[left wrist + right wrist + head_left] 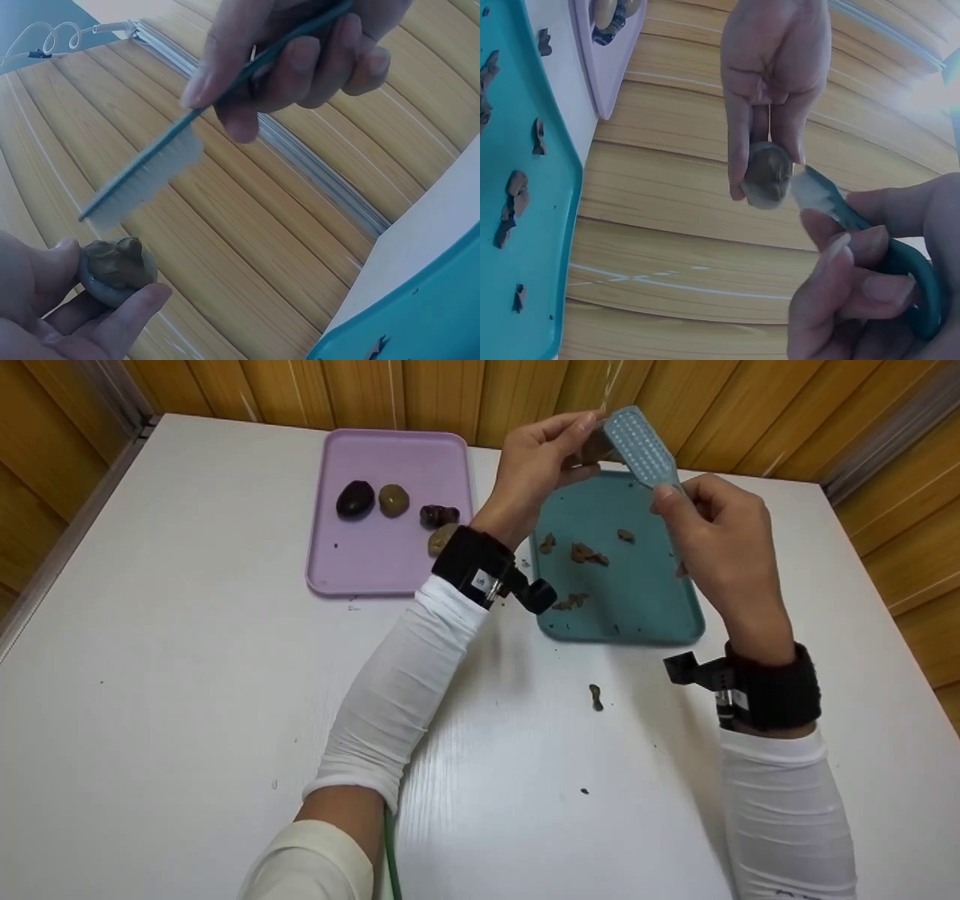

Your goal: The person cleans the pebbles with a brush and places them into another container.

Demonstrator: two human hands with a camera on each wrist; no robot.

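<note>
The left hand (536,461) pinches a muddy stone (116,270) in its fingers (127,315) above the teal tray (622,619), and the right hand (724,540) grips a brush (641,446) by the handle. Scrubbing probably goes best with the dirty face turned toward the bristles and short strokes, so crumbs fall in the tray. The brush's long axis runs from the right hand up and away toward the stone.

My left hand (541,456) is raised above the far edge of the table, fingertips and thumb pinched together, its white-sleeved forearm reaching forward with a black band at the wrist. My right hand (724,536) is lifted just beside it, thumb and curled fingers closed in a grip. That wrist also wears a black band over a white sleeve.
</note>
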